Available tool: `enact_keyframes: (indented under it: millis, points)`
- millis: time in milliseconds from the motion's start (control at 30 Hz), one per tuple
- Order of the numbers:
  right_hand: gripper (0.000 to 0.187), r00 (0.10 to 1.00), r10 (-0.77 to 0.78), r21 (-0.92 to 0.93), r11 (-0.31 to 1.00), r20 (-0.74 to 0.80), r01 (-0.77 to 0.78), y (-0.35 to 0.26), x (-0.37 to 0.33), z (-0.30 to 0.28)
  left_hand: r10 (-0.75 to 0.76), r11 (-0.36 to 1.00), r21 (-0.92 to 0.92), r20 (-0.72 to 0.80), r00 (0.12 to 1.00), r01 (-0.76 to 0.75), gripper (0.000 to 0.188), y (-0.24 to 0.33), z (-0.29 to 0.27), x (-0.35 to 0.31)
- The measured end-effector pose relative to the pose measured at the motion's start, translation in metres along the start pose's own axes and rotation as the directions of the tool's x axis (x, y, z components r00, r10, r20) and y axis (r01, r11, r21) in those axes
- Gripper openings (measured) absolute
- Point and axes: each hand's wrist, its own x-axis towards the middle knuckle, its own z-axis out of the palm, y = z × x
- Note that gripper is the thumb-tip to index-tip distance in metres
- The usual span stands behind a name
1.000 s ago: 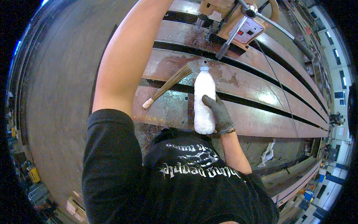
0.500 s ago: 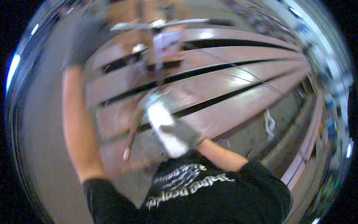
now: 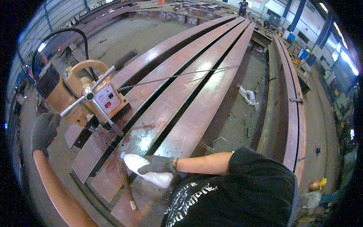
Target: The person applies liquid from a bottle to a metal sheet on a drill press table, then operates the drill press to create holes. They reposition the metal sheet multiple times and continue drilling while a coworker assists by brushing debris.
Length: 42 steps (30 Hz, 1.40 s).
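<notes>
A yellow magnetic drill (image 3: 72, 96) with spoked feed handles stands on the steel beams at left. My left hand (image 3: 44, 132), in a dark grey glove, is closed around the end of one feed handle (image 3: 73, 106). In my right hand (image 3: 159, 164), also gloved, is a white plastic bottle (image 3: 136, 163), tilted with its capped end toward the drill. A faint thin streak shows between that cap and the drill's base. Just beside the bottle, a wooden-handled brush (image 3: 126, 185) lies on the steel. Wet patches (image 3: 141, 140) shine on the beam beyond the bottle.
Long reddish-brown steel beams (image 3: 196, 94) run away from me with dark gaps between them. A cable (image 3: 177, 75) crosses them. White plastic scrap (image 3: 248, 96) lies on the floor at right, near another beam (image 3: 293, 125). A person (image 3: 243, 7) stands at the far end.
My view has swung, and the earlier blur is gone. The drill now appears farther left, its feed handles at a different angle. The bottle remains in my right hand, now lying more level.
</notes>
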Motion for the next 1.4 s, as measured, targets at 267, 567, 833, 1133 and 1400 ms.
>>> enact_keyframes:
  millis: [267,567,833,1133,1400]
  points:
    - [0.071,0.998,0.012,0.043,0.999,0.062,-0.014,0.016,0.012,0.001,0.084,0.993,0.078,0.02,0.996,-0.086,0.045,-0.032,0.013,0.023]
    - [0.067,0.995,0.052,0.082,0.995,0.089,-0.059,0.016,0.016,0.001,0.225,0.937,0.314,-0.216,0.95,-0.151,0.042,-0.006,0.017,-0.003]
    - [0.066,0.999,-0.023,0.04,0.999,0.035,0.022,0.016,0.02,-0.001,0.189,0.968,0.215,-0.274,0.943,-0.131,0.04,-0.001,0.017,-0.008]
    - [0.075,0.989,-0.127,-0.12,0.986,-0.072,0.118,0.038,0.036,0.003,0.154,0.924,0.377,-0.205,0.967,-0.067,0.052,-0.02,0.023,0.016]
    - [0.065,0.993,0.103,0.048,0.993,0.05,-0.105,0.018,0.032,0.002,0.173,0.931,0.351,-0.192,0.966,-0.097,0.055,-0.023,0.024,0.004]
